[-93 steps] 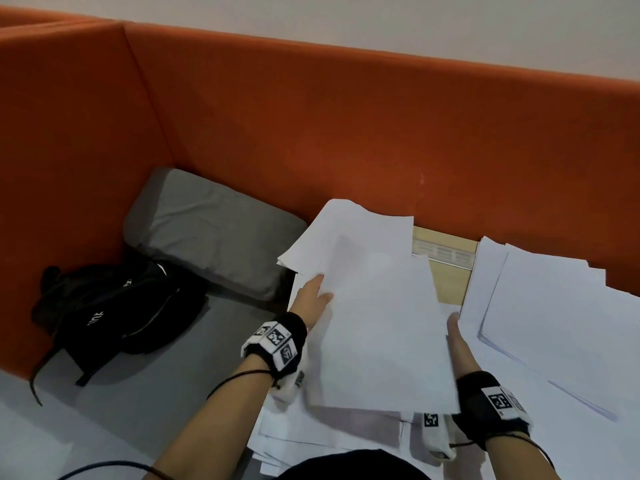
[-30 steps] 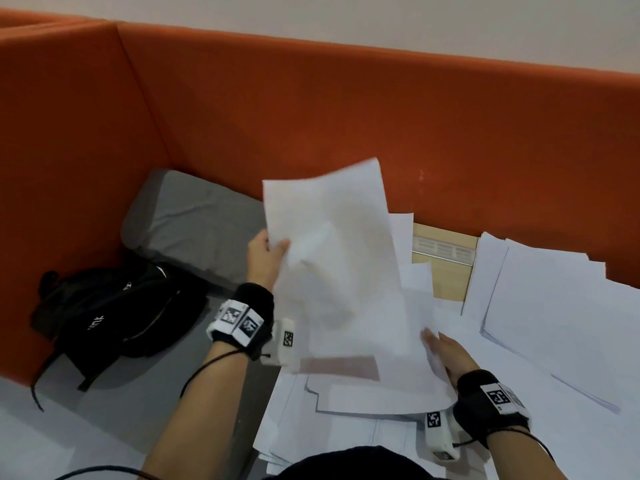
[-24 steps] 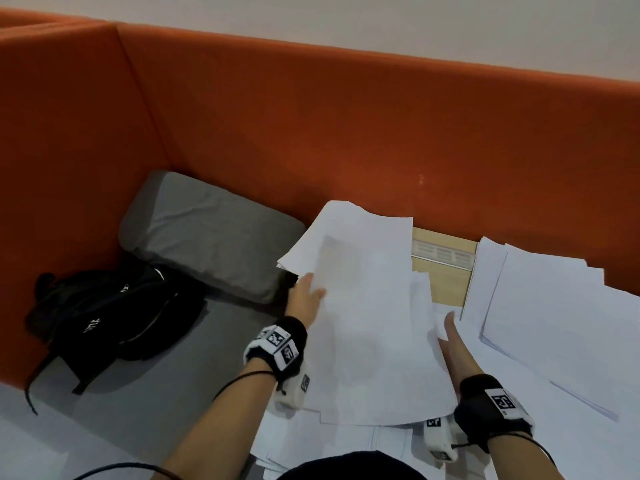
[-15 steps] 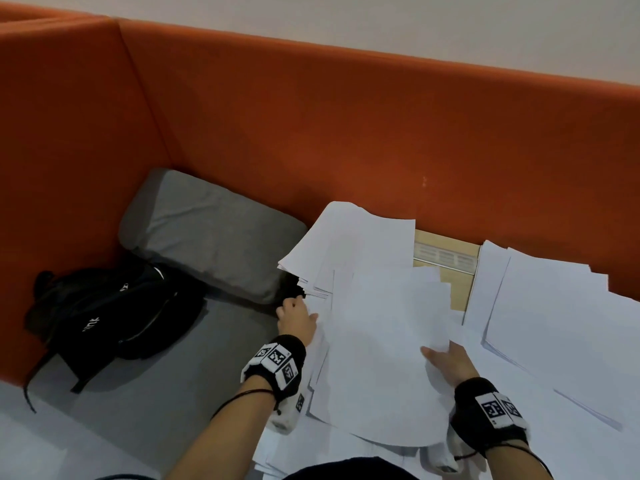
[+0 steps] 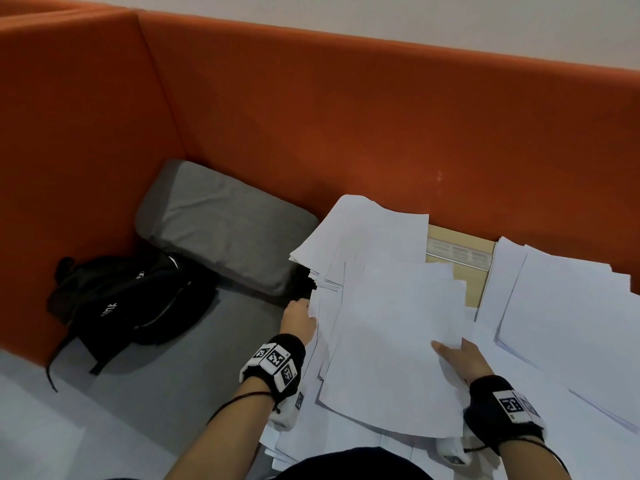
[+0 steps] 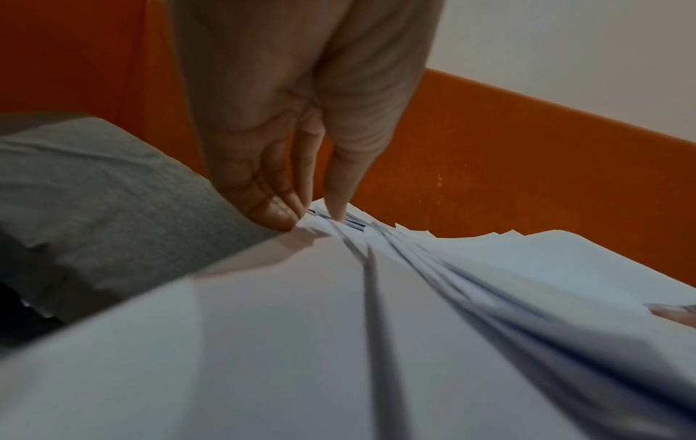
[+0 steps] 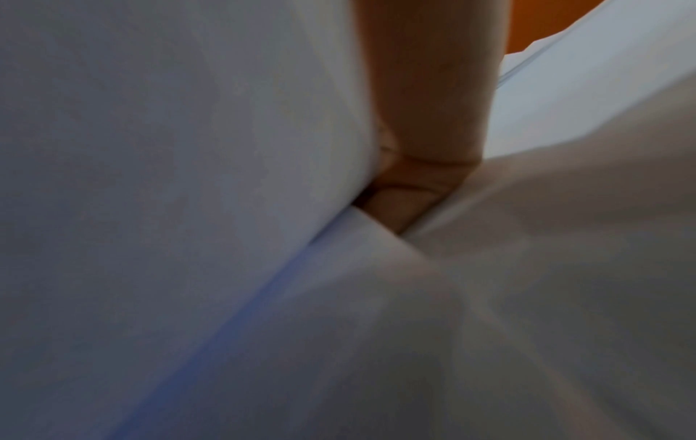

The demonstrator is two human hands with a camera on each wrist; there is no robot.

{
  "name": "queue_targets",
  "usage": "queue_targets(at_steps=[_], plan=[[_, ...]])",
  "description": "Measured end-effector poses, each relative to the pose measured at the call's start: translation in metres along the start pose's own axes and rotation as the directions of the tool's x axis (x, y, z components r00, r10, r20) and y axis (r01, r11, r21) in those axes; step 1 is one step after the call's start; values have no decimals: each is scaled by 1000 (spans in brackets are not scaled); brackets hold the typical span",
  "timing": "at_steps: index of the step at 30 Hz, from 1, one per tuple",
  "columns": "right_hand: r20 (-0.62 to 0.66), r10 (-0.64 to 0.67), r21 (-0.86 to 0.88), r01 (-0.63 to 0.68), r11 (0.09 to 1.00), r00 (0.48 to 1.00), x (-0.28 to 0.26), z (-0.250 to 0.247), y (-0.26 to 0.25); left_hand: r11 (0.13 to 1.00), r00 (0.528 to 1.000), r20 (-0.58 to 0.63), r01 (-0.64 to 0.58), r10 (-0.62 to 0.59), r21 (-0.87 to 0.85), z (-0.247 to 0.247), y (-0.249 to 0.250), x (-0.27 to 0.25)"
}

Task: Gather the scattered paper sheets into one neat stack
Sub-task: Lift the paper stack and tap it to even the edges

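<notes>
Task partly done, judging by the layout. Central pile of sheets is gathered but fanned, edges not squared; it lies between the two hands on the table, of which only a small wood patch shows past the pile. Left hand is at the pile's left edge; in the left wrist view its fingers are nearly straight and together, tips touching the splayed sheet corners, thumb alongside, pushing rather than gripping. Right hand is at the pile's right edge, thumb on top of the top sheet; right wrist view shows fingers curled under, so it pinches that sheet. A second spread of sheets lies beyond the right fingers, apart from the pile, not merged. Left: square the pile, add the right spread.
</notes>
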State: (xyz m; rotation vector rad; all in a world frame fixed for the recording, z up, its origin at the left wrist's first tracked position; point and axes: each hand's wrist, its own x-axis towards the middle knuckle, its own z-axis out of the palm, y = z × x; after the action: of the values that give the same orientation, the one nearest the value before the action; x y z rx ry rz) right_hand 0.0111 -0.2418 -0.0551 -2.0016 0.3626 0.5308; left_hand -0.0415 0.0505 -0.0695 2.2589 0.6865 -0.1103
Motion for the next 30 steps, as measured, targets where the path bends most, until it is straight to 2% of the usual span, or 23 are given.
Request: queue_targets(at_steps=[4, 9, 14, 18, 23, 25, 30], plan=[[-1, -5, 12, 5, 1000, 1000, 0, 0, 0, 997, 998, 51, 31, -34, 68, 0, -1, -3], [1, -5, 25, 5, 1000, 1000, 3, 1, 2, 996, 994, 63, 93, -94, 6, -2, 1, -9], [-1, -14, 32, 14, 999, 1000, 2, 1, 3, 998, 999, 25, 47, -46, -41, -3, 0, -12], [1, -22, 48, 22, 999, 1000, 1, 1, 3, 988, 1000, -19, 17, -20, -155, -4, 2, -16], [0, -17, 59, 17, 998, 1000, 2, 1, 6, 977, 992, 128, 34, -7, -209, -1, -3, -18], [7, -4, 68, 4, 998, 1000, 4, 0, 8, 964, 989, 145, 59, -22, -259, -1, -4, -18], [-16, 3, 114, -1, 993, 1000, 6, -8, 15, 951, 999, 24, 34, -28, -307, -2, -1, -19]])
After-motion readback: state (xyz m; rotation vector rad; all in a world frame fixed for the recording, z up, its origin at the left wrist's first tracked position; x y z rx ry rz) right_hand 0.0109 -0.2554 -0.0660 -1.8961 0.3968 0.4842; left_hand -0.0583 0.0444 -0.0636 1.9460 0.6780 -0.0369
